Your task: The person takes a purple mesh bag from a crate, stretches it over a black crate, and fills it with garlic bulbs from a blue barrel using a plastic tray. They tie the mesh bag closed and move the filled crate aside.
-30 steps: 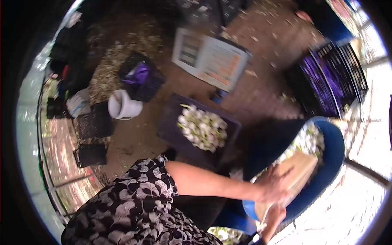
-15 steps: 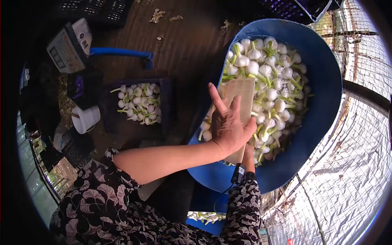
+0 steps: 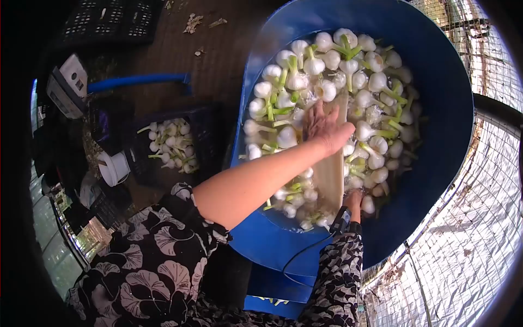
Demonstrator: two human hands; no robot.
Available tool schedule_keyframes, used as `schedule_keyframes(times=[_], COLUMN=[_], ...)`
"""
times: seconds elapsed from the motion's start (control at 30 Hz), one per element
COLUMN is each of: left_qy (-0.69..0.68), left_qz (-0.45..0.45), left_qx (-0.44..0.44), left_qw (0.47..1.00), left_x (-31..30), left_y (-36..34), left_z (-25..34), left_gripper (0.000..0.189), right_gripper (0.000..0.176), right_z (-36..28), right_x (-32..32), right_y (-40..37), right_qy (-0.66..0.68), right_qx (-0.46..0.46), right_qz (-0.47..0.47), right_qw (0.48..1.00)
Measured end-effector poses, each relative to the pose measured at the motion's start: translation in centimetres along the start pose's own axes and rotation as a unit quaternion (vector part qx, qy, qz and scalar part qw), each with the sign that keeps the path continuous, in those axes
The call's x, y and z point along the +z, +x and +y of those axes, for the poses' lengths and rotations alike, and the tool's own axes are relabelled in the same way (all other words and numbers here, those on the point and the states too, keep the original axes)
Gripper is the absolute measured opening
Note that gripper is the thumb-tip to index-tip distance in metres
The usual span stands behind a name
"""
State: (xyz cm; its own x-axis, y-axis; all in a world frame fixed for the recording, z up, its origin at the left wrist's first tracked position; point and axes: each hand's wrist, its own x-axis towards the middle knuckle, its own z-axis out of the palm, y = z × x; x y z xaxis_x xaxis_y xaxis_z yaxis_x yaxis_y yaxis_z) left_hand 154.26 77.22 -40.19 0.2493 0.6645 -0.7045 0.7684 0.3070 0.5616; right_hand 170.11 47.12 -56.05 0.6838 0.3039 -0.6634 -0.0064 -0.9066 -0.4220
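1. From my remote seat I judge the board to be stiff, flat and fairly light. It looks like pale wood or thick card, and I cannot tell which.
2. The board lies inside the blue tub, near the tub's middle, on top of the bulbs. Its long side runs from the tub's centre toward the near rim.
3. The left hand lies palm down on the board's far end with the fingers stretched out and the thumb off to one side. It is pressing rather than clasping. I cannot see whether the fingertips hook over the far edge.
4. The right hand sits at the board's near end, close to the tub's near wall. Only its back and knuckles show, so I cannot tell whether it is closed on the edge or just propped against it.
5. I would take the board by its two short ends. The faces may be wet and slick, and the long edges are crowded by bulbs.
6. The bulbs look round, smooth and apt to roll or slide, and their green stems look soft.
7. Bulbs under the board and forearm are hidden.
8. The tub's far rim is cut off.
9. Left of the tub, a dark crate holding more bulbs sits in shadow and is hard to read.
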Motion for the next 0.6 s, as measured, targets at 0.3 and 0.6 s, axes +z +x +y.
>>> schedule_keyframes(times=[0.3,0.6], left_qy=[-0.153,-0.265], left_qz=[-0.08,0.012], left_qx=[-0.141,-0.132], left_qw=[0.975,0.955], left_x=[-0.3,-3.4], left_y=[5.6,-6.2], left_z=[-3.5,-2.5], left_gripper=[0.041,0.055], right_gripper=[0.017,0.019], right_z=[-9.0,-12.0], right_x=[0.7,-4.3], right_y=[-3.1,-14.7], right_qy=[0.094,0.077], right_qx=[-0.084,-0.057], right_qz=[0.286,0.285], right_qw=[0.95,0.954])
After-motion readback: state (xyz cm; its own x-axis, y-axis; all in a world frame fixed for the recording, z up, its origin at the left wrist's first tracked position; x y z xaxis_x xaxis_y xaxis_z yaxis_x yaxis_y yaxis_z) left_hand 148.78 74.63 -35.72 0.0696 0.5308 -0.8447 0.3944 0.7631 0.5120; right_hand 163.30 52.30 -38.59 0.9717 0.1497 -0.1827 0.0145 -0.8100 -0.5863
